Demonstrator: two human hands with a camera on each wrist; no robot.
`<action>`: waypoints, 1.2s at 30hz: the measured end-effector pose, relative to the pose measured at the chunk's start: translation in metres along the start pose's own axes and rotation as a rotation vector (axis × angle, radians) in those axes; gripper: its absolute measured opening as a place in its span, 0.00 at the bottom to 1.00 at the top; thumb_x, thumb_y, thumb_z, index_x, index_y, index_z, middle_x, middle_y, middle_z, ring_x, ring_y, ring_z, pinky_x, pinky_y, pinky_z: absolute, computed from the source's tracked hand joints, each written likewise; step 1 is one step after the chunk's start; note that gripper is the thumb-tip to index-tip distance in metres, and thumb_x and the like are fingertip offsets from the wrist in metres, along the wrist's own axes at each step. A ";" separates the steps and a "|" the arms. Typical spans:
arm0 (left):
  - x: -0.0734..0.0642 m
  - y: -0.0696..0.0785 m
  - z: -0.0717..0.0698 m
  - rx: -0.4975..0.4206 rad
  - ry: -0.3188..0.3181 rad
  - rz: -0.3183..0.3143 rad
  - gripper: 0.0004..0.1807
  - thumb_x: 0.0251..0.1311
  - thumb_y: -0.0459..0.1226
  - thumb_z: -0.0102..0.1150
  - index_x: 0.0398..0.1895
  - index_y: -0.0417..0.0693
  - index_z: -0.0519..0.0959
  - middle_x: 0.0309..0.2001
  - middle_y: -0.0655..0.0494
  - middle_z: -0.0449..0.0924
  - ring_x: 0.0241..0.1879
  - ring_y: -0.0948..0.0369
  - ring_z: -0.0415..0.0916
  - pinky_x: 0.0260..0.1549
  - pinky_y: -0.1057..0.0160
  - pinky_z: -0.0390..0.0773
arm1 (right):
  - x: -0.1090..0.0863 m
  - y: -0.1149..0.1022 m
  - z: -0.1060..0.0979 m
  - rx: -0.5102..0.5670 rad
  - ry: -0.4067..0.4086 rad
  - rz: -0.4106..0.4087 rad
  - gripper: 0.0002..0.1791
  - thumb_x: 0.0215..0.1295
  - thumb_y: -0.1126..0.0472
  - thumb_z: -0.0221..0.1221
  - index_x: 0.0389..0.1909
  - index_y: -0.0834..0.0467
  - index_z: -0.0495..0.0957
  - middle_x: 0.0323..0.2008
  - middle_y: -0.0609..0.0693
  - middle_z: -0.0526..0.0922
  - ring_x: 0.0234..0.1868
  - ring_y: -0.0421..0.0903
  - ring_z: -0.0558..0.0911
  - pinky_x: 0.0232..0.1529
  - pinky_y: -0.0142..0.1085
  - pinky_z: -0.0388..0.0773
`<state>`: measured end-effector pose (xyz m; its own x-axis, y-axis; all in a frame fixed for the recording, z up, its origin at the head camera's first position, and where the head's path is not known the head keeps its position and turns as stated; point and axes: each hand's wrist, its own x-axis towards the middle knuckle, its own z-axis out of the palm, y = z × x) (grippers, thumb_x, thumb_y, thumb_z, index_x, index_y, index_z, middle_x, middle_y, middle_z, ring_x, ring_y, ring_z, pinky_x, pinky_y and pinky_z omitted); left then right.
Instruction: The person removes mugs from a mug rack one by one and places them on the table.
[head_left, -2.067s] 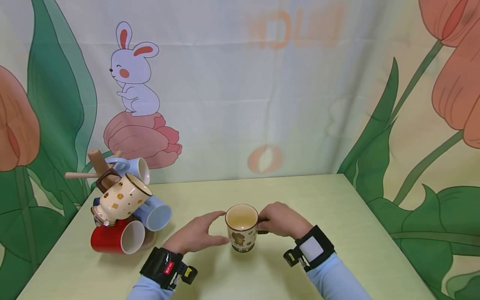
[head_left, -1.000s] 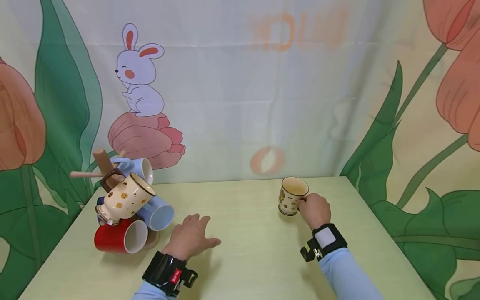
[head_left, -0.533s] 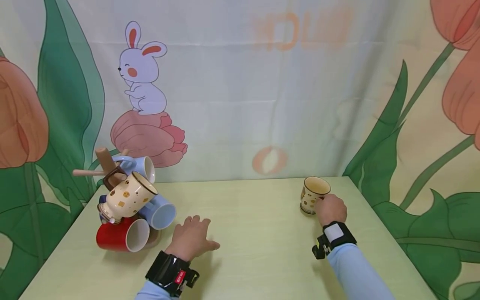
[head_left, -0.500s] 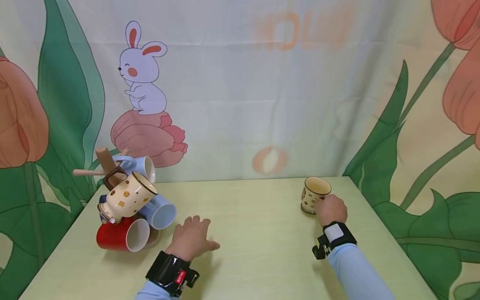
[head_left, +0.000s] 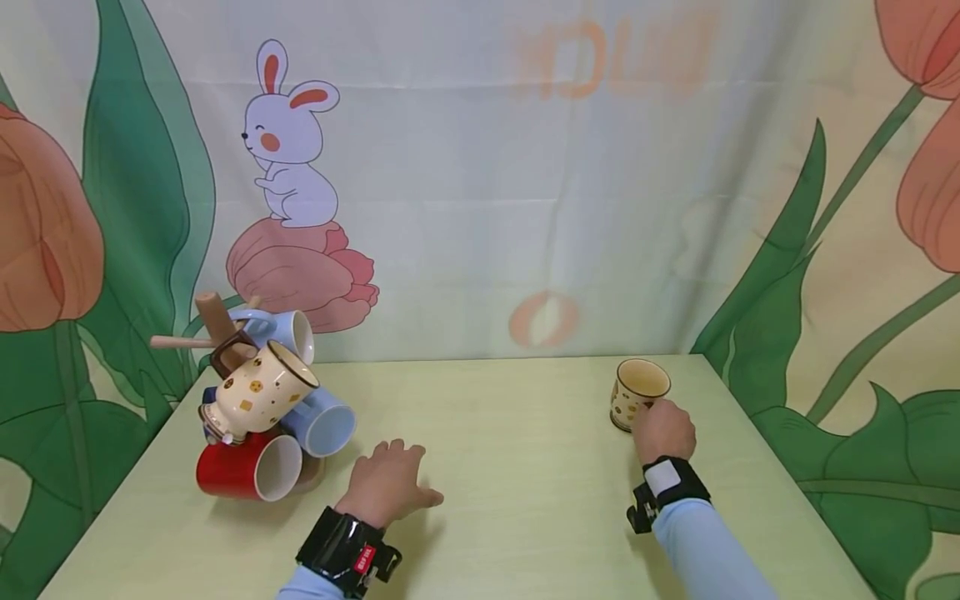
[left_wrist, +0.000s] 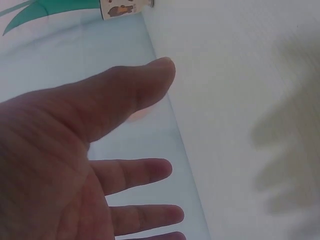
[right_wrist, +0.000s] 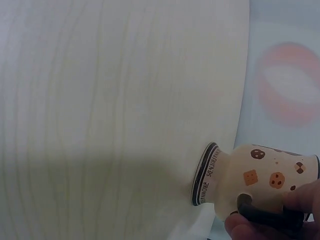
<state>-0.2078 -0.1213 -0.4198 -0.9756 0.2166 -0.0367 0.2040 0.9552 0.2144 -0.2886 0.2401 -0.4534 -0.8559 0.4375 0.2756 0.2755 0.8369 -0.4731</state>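
Observation:
At the far right of the table, my right hand (head_left: pixel 665 431) grips a cream mug (head_left: pixel 624 407) by its dark handle (right_wrist: pixel 265 216). The mug is upright, with a dark rim and brown cookie prints; in the right wrist view lettering runs round its foot. Whether its base touches the table, I cannot tell. My left hand (head_left: pixel 390 483) holds nothing, its fingers spread and thumb out, near the table's left middle. The left wrist view shows the thumb and fingers (left_wrist: pixel 145 172) stretched out, with the mug small at the top.
Left of my left hand, a wooden rack (head_left: pixel 216 318) with pegs carries several mugs: another cream cookie mug (head_left: pixel 258 387), a red mug (head_left: pixel 228 468), an upper light blue mug (head_left: pixel 288 333) and a lower light blue mug (head_left: pixel 326 423). A printed curtain (head_left: pixel 450 208) hangs behind the table (head_left: pixel 487 517).
The cream mug, held in my right hand, has moved from the table's middle to the back right. My left hand has come away from beside the mug and stays to the left.

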 end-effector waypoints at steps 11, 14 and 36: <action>-0.003 -0.002 0.000 0.000 0.026 0.007 0.38 0.42 0.56 0.68 0.54 0.40 0.77 0.50 0.38 0.78 0.51 0.41 0.71 0.45 0.37 0.74 | -0.007 0.006 -0.002 0.057 -0.017 0.016 0.23 0.68 0.56 0.51 0.26 0.74 0.79 0.28 0.73 0.84 0.29 0.65 0.82 0.27 0.57 0.78; -0.004 -0.003 -0.003 -0.004 0.031 0.010 0.38 0.43 0.55 0.68 0.54 0.40 0.77 0.50 0.37 0.78 0.50 0.41 0.71 0.44 0.38 0.75 | -0.011 0.006 -0.005 0.065 -0.041 0.053 0.23 0.68 0.55 0.51 0.28 0.74 0.79 0.30 0.73 0.84 0.30 0.65 0.81 0.28 0.57 0.78; -0.005 -0.007 -0.035 -0.012 0.098 0.069 0.36 0.48 0.54 0.67 0.56 0.38 0.76 0.53 0.35 0.77 0.51 0.41 0.73 0.48 0.37 0.76 | -0.043 -0.037 -0.040 0.077 0.000 -0.120 0.31 0.58 0.47 0.62 0.52 0.68 0.75 0.47 0.68 0.79 0.45 0.66 0.77 0.38 0.61 0.78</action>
<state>-0.2073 -0.1362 -0.3873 -0.9627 0.2602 0.0737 0.2702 0.9362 0.2247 -0.2441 0.2032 -0.4139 -0.8807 0.3360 0.3339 0.1368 0.8552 -0.4998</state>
